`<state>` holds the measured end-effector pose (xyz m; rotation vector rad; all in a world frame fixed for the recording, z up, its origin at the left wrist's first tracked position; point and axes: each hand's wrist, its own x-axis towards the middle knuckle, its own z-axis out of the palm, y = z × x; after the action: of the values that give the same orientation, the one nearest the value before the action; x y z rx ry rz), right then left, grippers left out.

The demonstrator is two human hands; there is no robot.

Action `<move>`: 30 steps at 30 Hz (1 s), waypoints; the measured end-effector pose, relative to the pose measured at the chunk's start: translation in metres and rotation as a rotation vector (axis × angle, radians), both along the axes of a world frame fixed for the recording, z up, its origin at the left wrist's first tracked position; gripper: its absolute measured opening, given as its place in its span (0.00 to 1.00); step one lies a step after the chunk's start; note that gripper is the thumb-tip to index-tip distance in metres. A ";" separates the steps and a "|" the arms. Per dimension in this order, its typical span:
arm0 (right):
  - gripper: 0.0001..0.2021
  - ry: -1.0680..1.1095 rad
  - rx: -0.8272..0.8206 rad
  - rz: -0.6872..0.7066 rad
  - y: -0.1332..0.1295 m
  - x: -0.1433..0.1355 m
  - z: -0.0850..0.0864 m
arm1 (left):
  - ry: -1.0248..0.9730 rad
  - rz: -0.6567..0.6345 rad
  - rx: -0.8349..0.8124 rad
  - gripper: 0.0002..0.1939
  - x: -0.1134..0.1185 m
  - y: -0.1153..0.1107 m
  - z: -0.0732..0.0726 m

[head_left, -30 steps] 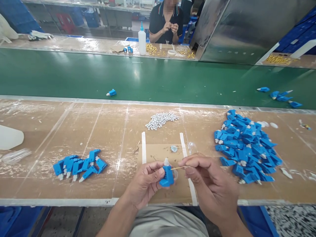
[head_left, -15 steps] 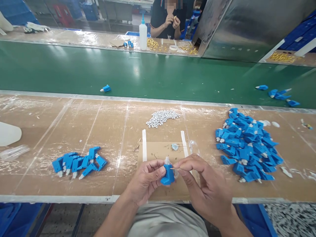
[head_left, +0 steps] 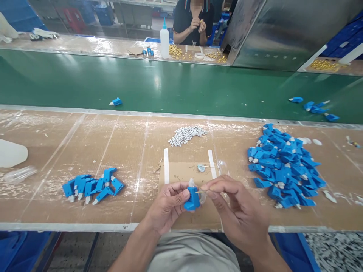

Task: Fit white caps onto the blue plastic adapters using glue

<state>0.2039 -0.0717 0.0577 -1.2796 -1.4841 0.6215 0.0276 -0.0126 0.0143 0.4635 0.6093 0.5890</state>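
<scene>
My left hand pinches a small blue plastic piece with a whitish tip pointing up. In my right hand a thin wooden stick, like a toothpick, is pinched between thumb and fingers, its end at the side of the blue piece. Under both hands lies a cardboard sheet with white tape strips. On it rests a small light-blue blob with another stick. Beyond the sheet is a heap of small grey-white bits.
A large pile of blue pieces lies to the right, a smaller group to the left. Behind runs a green conveyor belt carrying several blue pieces. Across it are a glue bottle, gold-coloured parts and another person.
Blue pieces on the green belt have shifted left. Both hands stay nearly in place, still holding the blue piece and the stick, whose end has moved slightly.
</scene>
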 end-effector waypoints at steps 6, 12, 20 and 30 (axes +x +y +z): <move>0.05 -0.116 -0.210 -0.018 0.000 0.019 -0.017 | -0.031 0.095 -0.048 0.12 -0.010 0.008 -0.011; 0.06 -0.148 -0.248 -0.021 0.008 0.024 -0.031 | 0.027 0.142 -0.097 0.14 -0.015 0.010 -0.012; 0.04 -0.650 -0.191 -0.454 0.039 0.135 -0.013 | 0.252 0.248 -0.234 0.19 -0.012 0.021 -0.009; 0.04 -0.701 -0.179 -0.037 0.155 0.113 -0.034 | 0.184 0.184 -0.266 0.18 -0.011 0.020 -0.006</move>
<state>0.3170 0.0833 0.0233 -1.7719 -1.9893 0.2862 0.0170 0.0076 0.0079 0.2132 0.8993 0.6333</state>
